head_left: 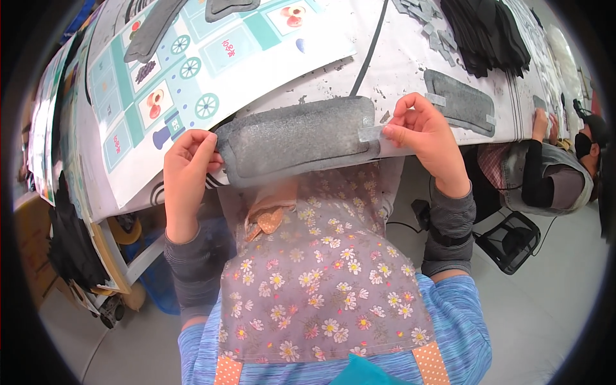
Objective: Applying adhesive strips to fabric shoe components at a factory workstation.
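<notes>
A long grey felt-like pad (295, 138) with rounded corners and a darker edge lies across the table's near edge in front of me. My left hand (191, 157) is closed on the pad's left end, thumb against fingers. At the pad's right end sticks a small pale translucent strip (371, 133). My right hand (420, 131) pinches the outer end of that strip between thumb and finger. A similar grey pad (459, 102) lies flat beyond my right hand, with pale strips at its edge.
A printed teal-and-white sheet (212, 77) covers the table's left, with grey pieces (154, 29) on it. Small grey scraps (427, 22) and a pile of black strips (487, 35) lie at the far right. Another person (552, 173) works to the right, near a black stool (510, 240).
</notes>
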A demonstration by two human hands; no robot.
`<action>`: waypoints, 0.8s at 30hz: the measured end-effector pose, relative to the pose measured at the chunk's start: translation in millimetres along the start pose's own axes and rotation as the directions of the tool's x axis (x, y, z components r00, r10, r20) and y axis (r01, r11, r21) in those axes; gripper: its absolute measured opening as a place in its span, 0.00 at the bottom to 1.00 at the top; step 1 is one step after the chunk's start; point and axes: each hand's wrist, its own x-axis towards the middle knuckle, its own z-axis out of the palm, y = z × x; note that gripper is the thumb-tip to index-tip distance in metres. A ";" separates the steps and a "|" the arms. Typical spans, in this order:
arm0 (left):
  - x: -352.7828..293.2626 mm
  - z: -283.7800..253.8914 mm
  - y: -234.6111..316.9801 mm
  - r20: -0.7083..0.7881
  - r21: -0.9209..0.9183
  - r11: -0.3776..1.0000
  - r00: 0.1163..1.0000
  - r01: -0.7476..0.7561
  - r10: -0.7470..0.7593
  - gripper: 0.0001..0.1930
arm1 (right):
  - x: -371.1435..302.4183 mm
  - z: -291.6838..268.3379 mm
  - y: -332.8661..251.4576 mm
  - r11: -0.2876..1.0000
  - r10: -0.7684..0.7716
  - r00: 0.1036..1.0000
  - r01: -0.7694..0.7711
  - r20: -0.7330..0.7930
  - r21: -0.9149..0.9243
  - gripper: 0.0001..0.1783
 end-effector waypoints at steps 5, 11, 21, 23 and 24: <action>1.3 -0.3 -2.6 0.002 -0.014 1.000 1.000 -0.005 0.005 0.07 | 2.3 6.9 11.2 0.999 -0.009 0.999 0.011 -0.042 0.053 0.15; 0.4 0.3 -0.6 -0.006 -0.009 1.000 1.000 0.005 -0.005 0.07 | 2.2 8.9 13.0 0.997 0.014 0.999 -0.011 -0.046 0.072 0.15; -0.5 1.3 1.3 -0.011 -0.006 1.000 1.000 -0.001 0.001 0.07 | -3.0 28.5 6.2 0.938 -0.104 0.977 0.035 -0.184 -0.346 0.17; -1.0 1.5 2.2 -0.015 -0.002 1.000 1.000 0.004 -0.004 0.07 | -5.3 31.2 -0.5 0.914 -0.120 0.974 0.033 -0.191 -0.404 0.18; -1.5 1.3 2.7 -0.012 -0.001 1.000 1.000 0.004 -0.004 0.07 | -7.0 31.7 -6.8 0.858 -0.122 0.973 0.004 -0.197 -0.513 0.17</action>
